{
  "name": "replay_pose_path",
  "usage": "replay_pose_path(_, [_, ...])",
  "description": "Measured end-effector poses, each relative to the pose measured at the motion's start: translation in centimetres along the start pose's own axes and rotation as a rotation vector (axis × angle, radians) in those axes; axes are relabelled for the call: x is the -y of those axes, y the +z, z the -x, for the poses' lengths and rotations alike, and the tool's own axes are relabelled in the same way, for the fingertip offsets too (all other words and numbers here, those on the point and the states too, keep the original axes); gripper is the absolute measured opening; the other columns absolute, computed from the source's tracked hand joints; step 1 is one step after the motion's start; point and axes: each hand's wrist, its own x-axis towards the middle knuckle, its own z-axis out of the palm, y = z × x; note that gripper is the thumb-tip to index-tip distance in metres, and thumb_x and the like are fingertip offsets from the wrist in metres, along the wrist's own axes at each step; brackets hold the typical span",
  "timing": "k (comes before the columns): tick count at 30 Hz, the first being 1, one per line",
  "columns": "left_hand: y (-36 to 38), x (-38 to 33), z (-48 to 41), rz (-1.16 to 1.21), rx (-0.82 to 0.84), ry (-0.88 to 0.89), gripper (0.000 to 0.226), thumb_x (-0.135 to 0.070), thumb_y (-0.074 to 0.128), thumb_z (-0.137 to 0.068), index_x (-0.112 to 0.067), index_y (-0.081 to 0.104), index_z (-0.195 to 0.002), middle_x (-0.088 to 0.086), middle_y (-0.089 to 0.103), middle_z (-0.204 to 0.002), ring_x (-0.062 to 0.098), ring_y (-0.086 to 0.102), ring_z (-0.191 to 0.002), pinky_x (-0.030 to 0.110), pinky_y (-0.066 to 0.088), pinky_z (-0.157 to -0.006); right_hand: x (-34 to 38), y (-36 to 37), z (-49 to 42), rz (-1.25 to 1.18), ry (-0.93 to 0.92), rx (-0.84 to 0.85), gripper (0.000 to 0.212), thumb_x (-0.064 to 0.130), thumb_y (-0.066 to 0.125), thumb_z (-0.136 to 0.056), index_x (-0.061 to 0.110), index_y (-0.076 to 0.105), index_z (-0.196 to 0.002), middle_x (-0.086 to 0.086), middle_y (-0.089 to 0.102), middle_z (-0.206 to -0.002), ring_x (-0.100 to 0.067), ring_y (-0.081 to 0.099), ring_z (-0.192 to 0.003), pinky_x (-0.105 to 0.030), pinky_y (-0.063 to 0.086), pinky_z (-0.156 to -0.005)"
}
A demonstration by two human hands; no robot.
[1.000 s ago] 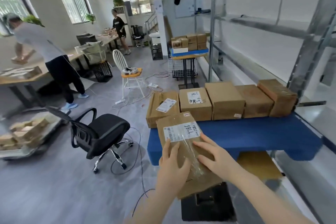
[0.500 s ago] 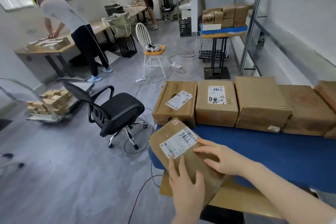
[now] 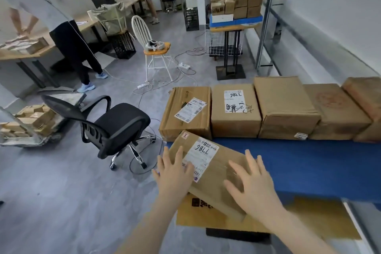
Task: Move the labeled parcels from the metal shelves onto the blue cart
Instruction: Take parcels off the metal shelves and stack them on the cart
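Your left hand [image 3: 175, 173] and right hand [image 3: 254, 188] both lie flat on top of the parcel [image 3: 218, 173], fingers straight and spread. Neither grip is closed on anything, so you are pressing down, not holding.

The parcel sits skewed on the front left corner of the cart [image 3: 299, 163]. Its near end hangs past the deck's edge, above a cardboard sheet [image 3: 313, 218] lower down. Flat palms make sense here: with the parcel's weight apparently on the deck, you can steady it and slide it without lifting. My guess is that it needs turning square and pushing in from the edge, toward the boxes [image 3: 286, 107] that stand touching side by side along the far edge.

The parcel is a low, flat slab of brown cardboard. Its white label [image 3: 204, 150] reads 7786, and your left fingers partly cover it. Glossy clear tape [image 3: 231, 169] runs across the top by your right hand and may be slick under the palm. The blue deck looks smooth, so the parcel should slide easily. The boxes behind are taller and blockier, and the two on the left show labels.
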Motion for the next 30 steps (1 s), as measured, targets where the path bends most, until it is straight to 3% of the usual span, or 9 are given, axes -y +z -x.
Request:
replay_pose_path(3, [0.2,2.4,-0.2,0.022,0.008,0.088,0.057,-0.052,0.036,-0.093,-0.041,0.021,-0.147,-0.001,0.008,-0.158,0.026,0.004,-0.142,0.052,0.017,-0.113,1.1,1.4,0.9,-0.136,0.078,-0.007,0.063,0.057,0.049,-0.087,0.04,0.027,-0.144,0.008,-0.021,-0.156,-0.017,-0.036,-0.136,-0.045,0.022,-0.113])
replay_pose_path(6, [0.6,3.8,0.5,0.107,-0.048,0.088,0.056,-0.052,0.041,-0.092,-0.04,0.027,-0.145,0.0,0.011,-0.155,0.027,0.01,-0.137,0.05,0.03,-0.108,0.7,1.2,-1.7,-0.201,0.046,-0.03,0.054,0.048,0.051,-0.091,0.041,0.034,-0.141,0.009,-0.019,-0.157,-0.014,-0.033,-0.138,-0.042,0.03,-0.109])
replay_pose_path(8, [0.4,4.1,0.1,0.16,-0.042,0.082,0.055,-0.052,0.041,-0.092,-0.041,0.028,-0.144,-0.002,0.009,-0.155,0.026,0.01,-0.137,0.048,0.033,-0.105,0.0,1.0,-4.1,-0.226,0.026,0.0,0.05,0.046,0.051,-0.091,0.043,0.036,-0.139,0.008,-0.014,-0.158,-0.014,-0.028,-0.14,-0.042,0.027,-0.11])
replay_pose_path(13, [-0.3,4.2,-2.4,0.292,0.029,0.075,0.052,-0.046,0.044,-0.094,-0.039,0.029,-0.144,-0.003,0.008,-0.157,0.028,0.013,-0.14,0.046,0.029,-0.106,-0.9,0.8,-8.1,-0.202,-0.031,0.044,0.049,0.047,0.051,-0.091,0.046,0.037,-0.138,0.005,-0.001,-0.159,-0.02,-0.02,-0.143,-0.044,0.015,-0.114])
replay_pose_path(19, [-0.1,5.0,-3.3,0.439,0.08,0.107,0.05,-0.047,0.045,-0.094,-0.045,0.03,-0.142,-0.006,0.011,-0.155,0.024,0.022,-0.14,0.046,0.03,-0.111,-0.9,0.7,-9.2,-0.114,-0.025,0.035,0.048,0.046,0.045,-0.095,0.044,0.033,-0.141,0.009,0.006,-0.159,-0.035,-0.013,-0.143,-0.051,0.015,-0.113])
replay_pose_path(23, [-0.7,5.0,-3.5,0.445,0.125,0.098,0.049,-0.044,0.046,-0.095,-0.044,0.032,-0.142,0.0,0.016,-0.154,0.025,0.028,-0.136,0.047,0.033,-0.108,-0.5,-0.1,-9.1,-0.107,-0.006,0.087,0.049,0.046,0.043,-0.096,0.042,0.03,-0.143,0.009,0.005,-0.159,-0.035,-0.009,-0.144,-0.05,0.013,-0.114])
replay_pose_path(26, [-1.8,4.3,-2.8,0.318,0.04,0.116,0.051,-0.044,0.045,-0.095,-0.044,0.029,-0.143,0.001,0.009,-0.158,0.028,0.015,-0.142,0.051,0.023,-0.111,-0.3,-0.9,-8.3,-0.161,0.005,0.032,0.048,0.044,0.04,-0.098,0.039,0.031,-0.144,0.009,0.008,-0.159,-0.027,0.001,-0.146,-0.046,0.021,-0.115])
replay_pose_path(30, [-3.2,0.0,-1.4,0.094,-0.061,0.37,0.058,-0.041,0.043,-0.095,-0.038,0.02,-0.148,0.004,0.004,-0.16,0.028,0.004,-0.145,0.048,0.008,-0.115,-1.4,-2.9,-4.6,-0.24,0.1,-0.167,0.047,0.047,0.039,-0.097,0.041,0.031,-0.143,0.01,0.014,-0.157,-0.016,0.023,-0.14,-0.031,0.032,-0.105])
